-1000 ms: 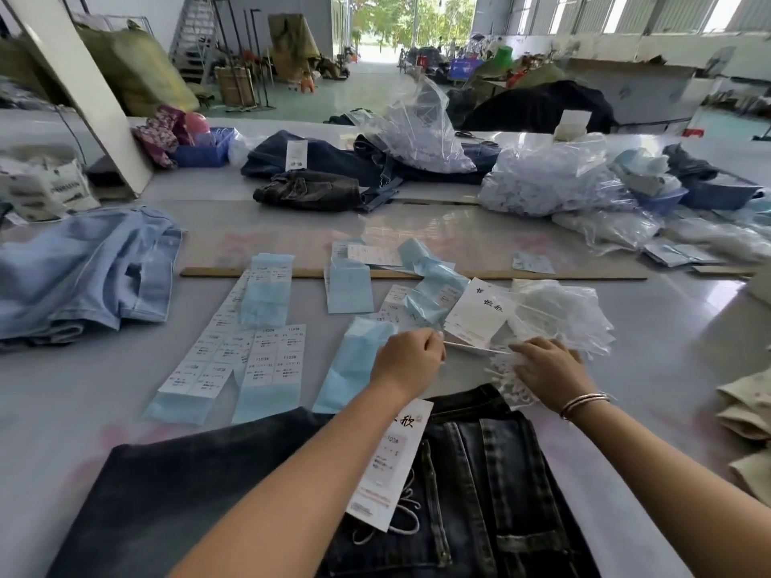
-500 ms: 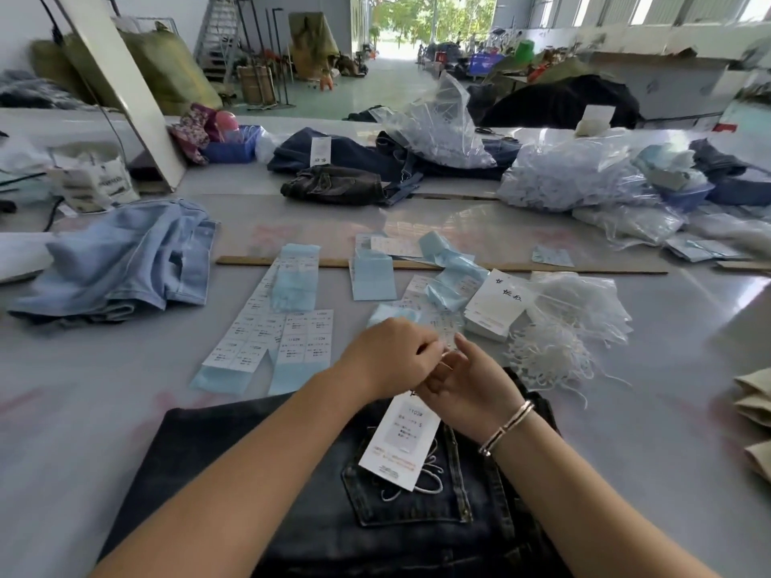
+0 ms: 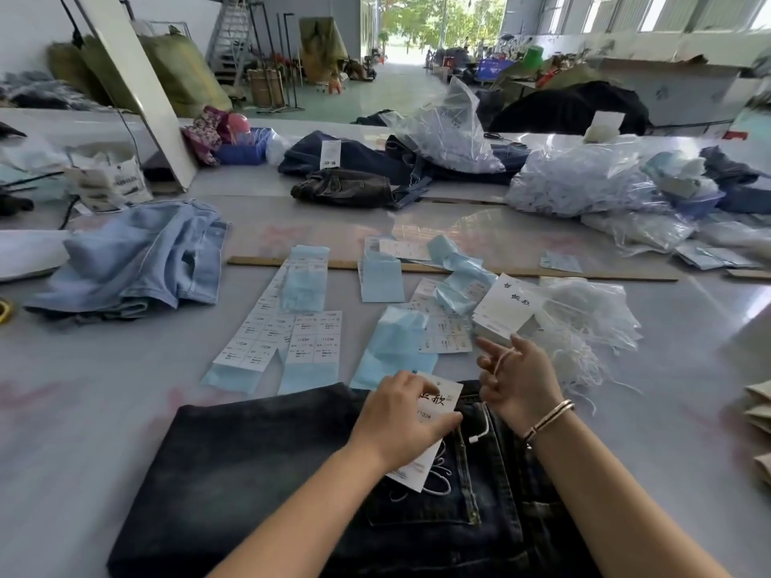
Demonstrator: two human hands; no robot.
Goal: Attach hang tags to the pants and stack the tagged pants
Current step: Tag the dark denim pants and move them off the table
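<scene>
While L hand point(image 3: 402, 419) pinches a white hang tag point(image 3: 436, 410) between thumb and curled fingers, that tag lies on the dark denim pants point(image 3: 250, 473), near the waistband end. Grip on tag: narrow, thumb along its lower edge. R hand point(image 3: 519, 379) sits just right of the tag, raised over the pants; a thin white string point(image 3: 498, 360) loops round its fingers, index finger stretched out, others half curled. String's other end w/ a small white stopper hangs down onto the denim beside the tag. Bracelet point(image 3: 548, 419) on R wrist.

Pants lie flat on the grey table point(image 3: 83, 410), back pocket w/ white stitching showing below the tag.

Beyond the tag: sheets of printed size stickers point(image 3: 283, 340) on blue backing, spread on the table. Up and right of the tag: stack of blank hang tags point(image 3: 507, 310), touching a heap of white strings point(image 3: 584, 327) in clear plastic. Far left of the tag: light blue jeans point(image 3: 133, 260), crumpled. Wooden ruler point(image 3: 459, 271) runs across the table behind the stickers. Further back: dark jeans pile point(image 3: 354, 177) w/ one tag on it, plus clear bags point(image 3: 584, 181).
</scene>
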